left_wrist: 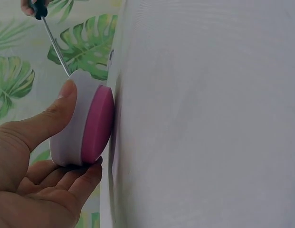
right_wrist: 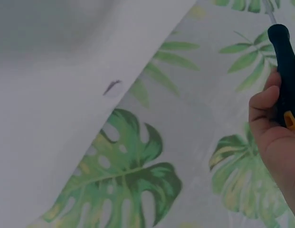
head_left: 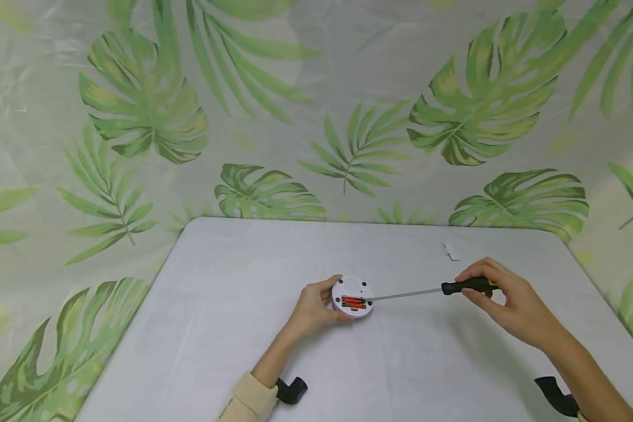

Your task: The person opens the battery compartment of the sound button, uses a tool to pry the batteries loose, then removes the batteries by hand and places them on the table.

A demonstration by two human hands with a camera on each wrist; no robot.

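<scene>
My left hand (head_left: 312, 308) grips a small round white device (head_left: 353, 285) by its edge, thumb on one side and fingers on the other. Its upturned face has a patch of speaker holes, dark spots near the rim and an open battery bay with red batteries (head_left: 352, 302). A pink underside (left_wrist: 98, 126) shows in the left wrist view, close to the table. My right hand (head_left: 514, 305) holds a screwdriver (head_left: 466, 285) by its black and yellow handle. The long metal shaft slants left, its tip at the battery bay's right end.
A small white piece (head_left: 451, 252) lies toward the back right of the white-covered table (head_left: 242, 252). Behind the table hangs a leaf-patterned cloth (head_left: 358, 146). Black wrist mounts (head_left: 292, 391) stick out near both forearms.
</scene>
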